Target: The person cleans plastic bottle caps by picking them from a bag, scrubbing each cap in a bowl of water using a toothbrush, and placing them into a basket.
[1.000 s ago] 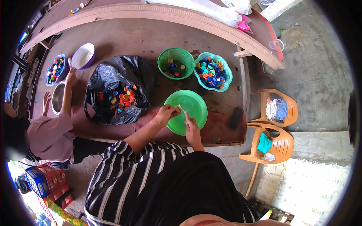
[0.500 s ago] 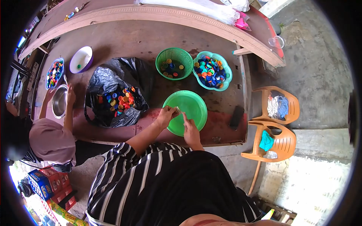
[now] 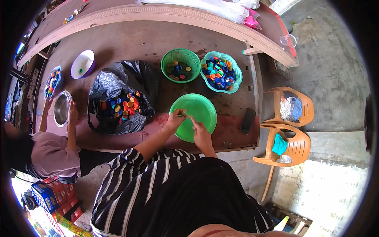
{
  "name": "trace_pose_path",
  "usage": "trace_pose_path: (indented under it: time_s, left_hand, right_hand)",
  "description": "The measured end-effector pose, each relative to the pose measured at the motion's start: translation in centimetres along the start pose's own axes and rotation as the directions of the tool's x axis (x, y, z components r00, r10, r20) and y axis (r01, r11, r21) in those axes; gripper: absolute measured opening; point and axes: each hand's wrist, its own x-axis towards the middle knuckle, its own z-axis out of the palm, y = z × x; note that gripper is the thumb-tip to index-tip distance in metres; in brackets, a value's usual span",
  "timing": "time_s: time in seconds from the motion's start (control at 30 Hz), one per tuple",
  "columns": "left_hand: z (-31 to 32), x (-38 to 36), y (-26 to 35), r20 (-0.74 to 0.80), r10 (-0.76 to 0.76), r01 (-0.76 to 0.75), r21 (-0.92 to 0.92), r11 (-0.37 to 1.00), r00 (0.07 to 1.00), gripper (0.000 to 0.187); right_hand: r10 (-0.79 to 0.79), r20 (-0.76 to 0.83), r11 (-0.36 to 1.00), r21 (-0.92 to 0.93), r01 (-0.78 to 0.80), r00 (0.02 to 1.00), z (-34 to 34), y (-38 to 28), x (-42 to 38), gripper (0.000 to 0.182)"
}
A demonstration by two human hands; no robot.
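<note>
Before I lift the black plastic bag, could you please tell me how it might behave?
The bag would probably flop and sag, given its thin, crumpled film. Its mouth gapes, so the loose caps could shift and spill if it tips.

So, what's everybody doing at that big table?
One person's left hand pinches something too small to make out over the green basin, with the right hand close beside it. To the left, another person has both hands at a metal bowl. Colourful caps lie in the black plastic bag between them.
</note>
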Motion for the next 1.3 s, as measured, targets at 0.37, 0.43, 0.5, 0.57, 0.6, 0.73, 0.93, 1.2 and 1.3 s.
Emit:
trace_pose_path:
  time_s: [0.37,0.43,0.5,0.57,0.6,0.73,0.93,1.2,1.3]
  left_hand:
    - [0.9,-0.5,0.5,0.02,-0.182,0.177,-0.363,0.915,0.983,0.034]
    - [0.4,-0.3,-0.3,0.073,-0.167,0.182,-0.428,0.885,0.983,0.031]
    - [0.3,-0.3,-0.4,0.113,-0.161,0.195,-0.461,0.865,0.98,0.026]
    - [0.6,-0.7,0.2,0.125,-0.179,0.217,-0.474,0.853,0.976,0.023]
    - [0.9,-1.0,0.6,0.12,-0.201,0.234,-0.479,0.846,0.972,0.023]
    - [0.7,-0.4,0.2,0.137,-0.193,0.235,-0.478,0.846,0.972,0.024]
    - [1.3,-1.5,1.5,0.075,-0.251,0.26,-0.4,0.879,0.965,0.026]
    - [0.6,-0.5,0.4,0.049,-0.203,0.205,-0.41,0.889,0.978,0.024]
    - [0.6,-0.3,0.0,0.112,-0.174,0.206,-0.445,0.871,0.978,0.024]
  right_hand:
    - [0.162,0.027,0.983,-0.098,-0.158,0.986,0.5,2.0,1.2,0.054]
    - [0.032,-0.022,0.998,0.056,-0.031,0.999,-0.4,0.6,0.4,0.055]
    - [-0.012,-0.041,0.994,0.112,0.016,0.999,-0.3,0.5,-0.3,0.056]
    - [0.016,-0.015,0.997,0.071,-0.015,1.0,0.5,1.6,-0.6,0.057]
    - [0.045,-0.037,0.993,0.112,-0.041,0.998,0.7,2.0,-0.6,0.058]
    - [-0.026,-0.111,0.988,0.151,0.043,0.993,1.4,2.3,-0.4,0.055]
    - [0.149,0.004,0.982,-0.115,-0.147,0.989,-0.2,1.5,1.6,0.053]
    - [0.097,0.026,0.995,0.004,-0.097,0.995,-0.6,0.6,0.4,0.052]
    - [0.045,-0.029,0.996,0.084,-0.043,0.999,-0.8,0.2,-0.6,0.05]
